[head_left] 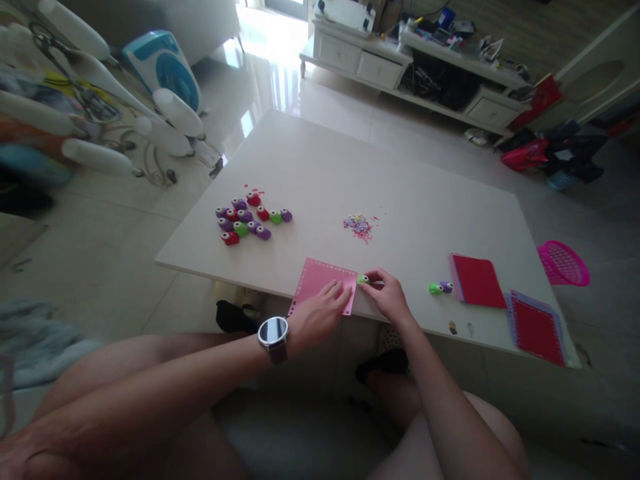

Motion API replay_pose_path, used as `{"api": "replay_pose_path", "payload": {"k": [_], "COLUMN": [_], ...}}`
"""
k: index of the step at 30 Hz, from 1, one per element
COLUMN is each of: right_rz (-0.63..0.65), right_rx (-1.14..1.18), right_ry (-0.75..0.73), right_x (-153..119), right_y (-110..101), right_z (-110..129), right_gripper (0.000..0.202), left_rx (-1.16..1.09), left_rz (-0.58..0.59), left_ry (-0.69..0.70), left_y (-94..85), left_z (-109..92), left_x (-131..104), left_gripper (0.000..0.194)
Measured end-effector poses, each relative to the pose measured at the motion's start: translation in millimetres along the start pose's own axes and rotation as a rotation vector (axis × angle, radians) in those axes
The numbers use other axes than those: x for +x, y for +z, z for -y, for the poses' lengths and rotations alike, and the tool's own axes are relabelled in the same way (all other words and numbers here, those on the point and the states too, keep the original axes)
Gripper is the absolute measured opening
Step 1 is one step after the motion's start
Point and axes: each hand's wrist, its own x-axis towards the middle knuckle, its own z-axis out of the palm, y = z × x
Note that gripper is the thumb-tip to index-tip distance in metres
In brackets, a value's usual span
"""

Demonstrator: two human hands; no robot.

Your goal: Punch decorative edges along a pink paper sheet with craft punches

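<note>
A pink sheet of paper [320, 273] with small holes punched along its edges lies at the table's near edge. My left hand [323, 307] rests flat on it, fingers stretched out. At the sheet's right edge, my right hand [387, 293] pinches a small green craft punch [364, 280]. More punches in red, purple and green, such as a green one [241, 229], stand grouped at the left of the table. Beyond the sheet lies a small heap of coloured paper bits [359, 227].
On the right of the white table [310, 167] lie a red paper stack [477, 280] and a second red stack with punched edges [537, 327]. A green punch [435, 289] and a purple punch [447, 287] stand beside them. A pink basket [563, 262] is past the right edge.
</note>
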Motion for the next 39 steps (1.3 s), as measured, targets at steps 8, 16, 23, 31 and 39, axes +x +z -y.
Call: {"api": "replay_pose_path", "payload": {"k": [8, 16, 23, 31, 39], "right_rz": [0.016, 0.029, 0.016, 0.014, 0.015], "right_rx": [0.007, 0.006, -0.008, -0.032, -0.036], "right_ry": [0.007, -0.002, -0.018, -0.034, -0.025], "right_x": [0.4, -1.5, -2.7, -2.2, -1.2], "right_y": [0.0, -1.4, -1.6, -1.4, -1.0], "right_z": [0.5, 2.5, 3.8, 3.0, 1.4], "right_gripper": [0.033, 0.031, 0.029, 0.025, 0.028], "left_rx": [-0.025, 0.017, 0.015, -0.033, -0.066], "left_rz": [-0.015, -0.020, -0.011, -0.011, -0.041], "left_ry": [0.009, 0.018, 0.005, -0.006, -0.013], "left_y": [-0.1, 0.2, -1.7, -4.0, -2.5], "left_z": [-2.1, -3.7, -5.3, -5.5, -4.0], "left_x": [-0.5, 0.2, 1.7, 2.0, 2.0], "left_gripper": [0.069, 0.062, 0.062, 0.063, 0.066]}}
